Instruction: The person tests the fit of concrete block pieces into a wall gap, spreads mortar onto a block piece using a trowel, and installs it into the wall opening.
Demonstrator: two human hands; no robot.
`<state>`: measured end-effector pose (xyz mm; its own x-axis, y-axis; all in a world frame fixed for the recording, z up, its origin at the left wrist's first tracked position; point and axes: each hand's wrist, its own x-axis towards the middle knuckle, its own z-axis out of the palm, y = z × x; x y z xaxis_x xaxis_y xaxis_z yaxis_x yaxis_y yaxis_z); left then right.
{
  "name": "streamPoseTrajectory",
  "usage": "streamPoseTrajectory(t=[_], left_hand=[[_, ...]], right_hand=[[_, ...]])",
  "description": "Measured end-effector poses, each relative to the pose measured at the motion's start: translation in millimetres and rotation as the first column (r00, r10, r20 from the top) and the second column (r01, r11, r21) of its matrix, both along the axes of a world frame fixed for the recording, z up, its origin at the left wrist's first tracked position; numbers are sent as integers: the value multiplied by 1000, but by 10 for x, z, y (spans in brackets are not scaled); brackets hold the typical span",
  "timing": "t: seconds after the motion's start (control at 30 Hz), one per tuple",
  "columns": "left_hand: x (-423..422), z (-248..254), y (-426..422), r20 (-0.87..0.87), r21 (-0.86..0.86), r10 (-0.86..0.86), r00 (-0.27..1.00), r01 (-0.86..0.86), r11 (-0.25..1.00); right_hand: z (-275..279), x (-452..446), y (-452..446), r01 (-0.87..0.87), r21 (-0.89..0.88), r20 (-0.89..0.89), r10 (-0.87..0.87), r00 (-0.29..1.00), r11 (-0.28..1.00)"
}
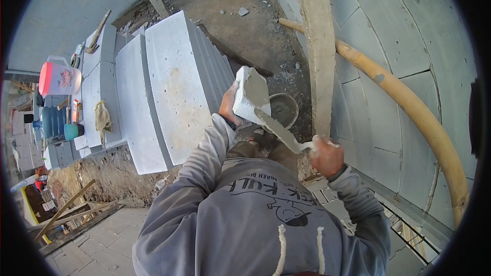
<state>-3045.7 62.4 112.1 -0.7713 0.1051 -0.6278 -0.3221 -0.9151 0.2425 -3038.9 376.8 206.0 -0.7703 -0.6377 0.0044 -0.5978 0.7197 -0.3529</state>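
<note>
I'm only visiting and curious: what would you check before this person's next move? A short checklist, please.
1. Block held: ok; the left hand grasps the white block from its side.
2. Trowel held: ok; the right hand is closed around the handle of the trowel.
3. Mortar on the block: ok; grey mortar lies on its face.
4. Mortar covering that face fully: cannot tell.
5. Bucket nearby: ok; the bucket stands beyond the trowel.
6. Firm footing: cannot tell; too little shows underfoot.
</note>
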Motion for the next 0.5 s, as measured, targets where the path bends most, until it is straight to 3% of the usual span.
streamPoseTrajectory(t=[0.13, 0.3, 0.4, 0.5], left_hand=[[7, 77, -101, -88, -76, 11, 996, -17, 997], [164, 402, 6, -38, -184, -134, 990, 125, 975], [232, 417, 80, -3, -106, -153, 988, 152, 983], [268, 234, 37, 30, -75, -123, 992, 125, 989]], right_hand=[[-177, -415, -6, 221, -118, 29, -219, 975, 968], [-484, -1095, -425, 247, -78, 81, -241, 967, 966], [-674, -1044, -558, 60, -93, 9, -60, 998, 994], [-671, -767, -541, -70, -149, 64, 80, 995, 986]])
